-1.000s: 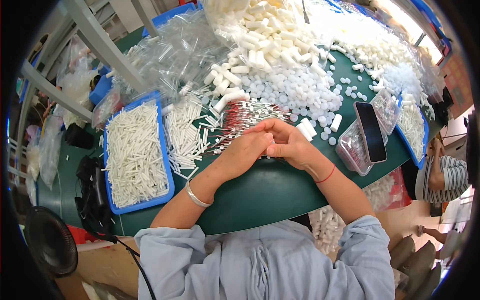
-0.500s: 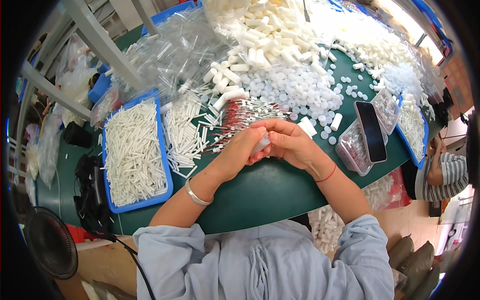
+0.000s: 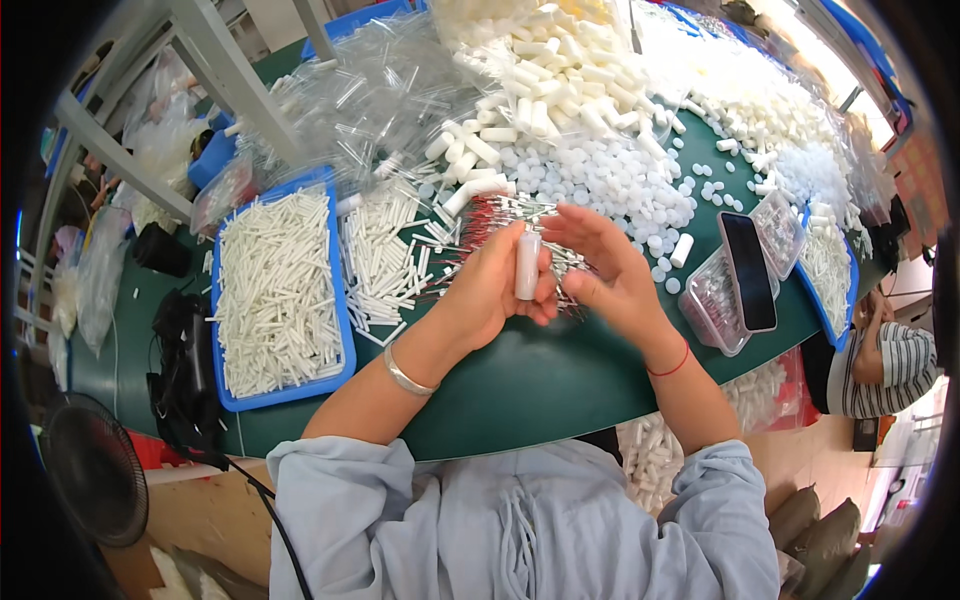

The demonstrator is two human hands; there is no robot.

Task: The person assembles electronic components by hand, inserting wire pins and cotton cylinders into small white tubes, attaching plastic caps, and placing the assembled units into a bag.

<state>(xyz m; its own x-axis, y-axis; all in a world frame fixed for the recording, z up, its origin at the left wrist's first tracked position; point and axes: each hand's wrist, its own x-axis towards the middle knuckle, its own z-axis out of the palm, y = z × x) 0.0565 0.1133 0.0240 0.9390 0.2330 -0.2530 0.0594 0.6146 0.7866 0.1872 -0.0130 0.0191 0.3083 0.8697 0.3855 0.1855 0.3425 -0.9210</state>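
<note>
A short clear tube (image 3: 527,265) with a whitish filling stands nearly upright in my left hand (image 3: 485,295), pinched by the thumb with the fingers behind it. My right hand (image 3: 618,285) is apart from the tube, just to its right, fingers spread and holding nothing. Beyond both hands lies a pile of thin red-and-white pieces (image 3: 497,212), partly hidden by them. Small translucent round caps (image 3: 610,185) are heaped farther back, and a loose white cylinder (image 3: 682,250) lies to the right of my right hand.
On the left, a blue tray (image 3: 350,340) holds thin white sticks, beside a loose stick heap (image 3: 378,265). Clear tubes (image 3: 350,100) and white cylinders (image 3: 545,85) are piled behind. A phone (image 3: 748,270) leans on a clear box (image 3: 705,310). A person (image 3: 890,365) sits far right.
My hands were together around the tube; now my right hand has moved off to the right and opened. The tube shows upright in my left hand.
</note>
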